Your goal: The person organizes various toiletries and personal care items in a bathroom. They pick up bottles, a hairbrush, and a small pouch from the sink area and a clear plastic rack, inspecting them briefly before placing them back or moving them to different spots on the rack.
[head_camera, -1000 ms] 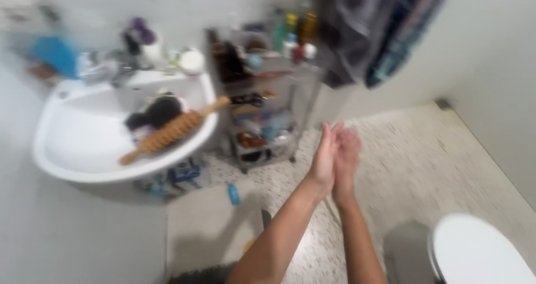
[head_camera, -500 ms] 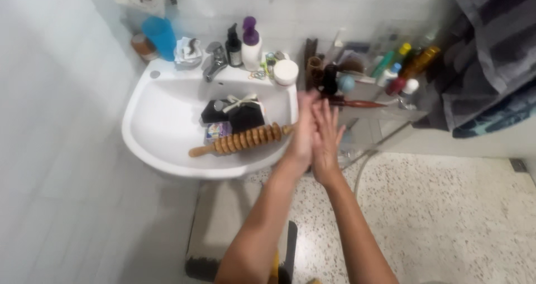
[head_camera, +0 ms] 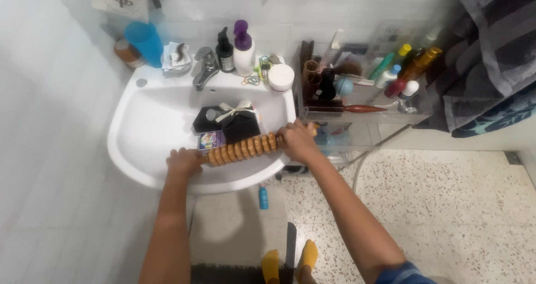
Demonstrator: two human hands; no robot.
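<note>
Both hands grip a wooden ridged massage roller that lies across the front of the white washbasin, running from about 8 o'clock to 2 o'clock. The left hand is curled around the roller's lower handle at its 8 o'clock end, fingers wrapped under so the handle itself is hidden. The right hand is closed over the opposite handle at the 2 o'clock end, right at the basin's rim.

Inside the bowl, at 12 o'clock from the roller and touching it or just behind it, sits a black gift box with a cream ribbon bow, and beside that, toward 10 o'clock, a small purple packet.

Along the back ledge stand a chrome tap, a dark pump bottle, a purple-capped white pump bottle and a round white jar. A blue cup sits at the far 11 o'clock corner.

At 3 o'clock from the basin a clear shelf unit holds brushes and bottles. A grey striped towel hangs at the far right. Below, on the speckled floor, yellow socks show, with a small blue bottle under the basin.
</note>
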